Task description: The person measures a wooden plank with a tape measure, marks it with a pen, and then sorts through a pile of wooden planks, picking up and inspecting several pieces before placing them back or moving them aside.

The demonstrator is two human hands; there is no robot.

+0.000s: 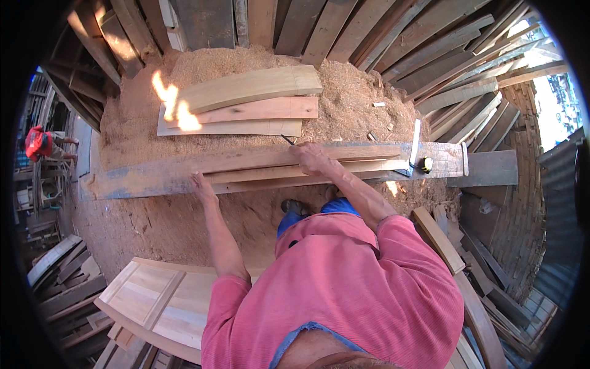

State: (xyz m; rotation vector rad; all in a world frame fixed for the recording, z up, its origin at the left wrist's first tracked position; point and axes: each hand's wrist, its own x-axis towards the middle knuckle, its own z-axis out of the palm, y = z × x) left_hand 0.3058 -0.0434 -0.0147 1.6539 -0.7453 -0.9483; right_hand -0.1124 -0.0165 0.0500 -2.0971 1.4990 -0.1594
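Note:
A long, paint-stained plank (135,180) stretches across in front of me, with several narrow wooden strips (258,174) lying lengthwise on it. My left hand (201,186) is closed at the left end of the strips, gripping one. A thin dark pencil (287,139) points forward and left out of my closed right hand (312,158), which rests over the middle of the strips. Toward the plank's right end lie a try square (415,147) with a pale blade and a small black-and-yellow tape measure (426,164).
Beyond the plank, several pale boards (246,109) lie on heaped sawdust (350,104). Planks (332,27) lean all along the back. A panelled wooden door (160,295) lies behind my left side. Far left, a person in red (39,143) is bent over.

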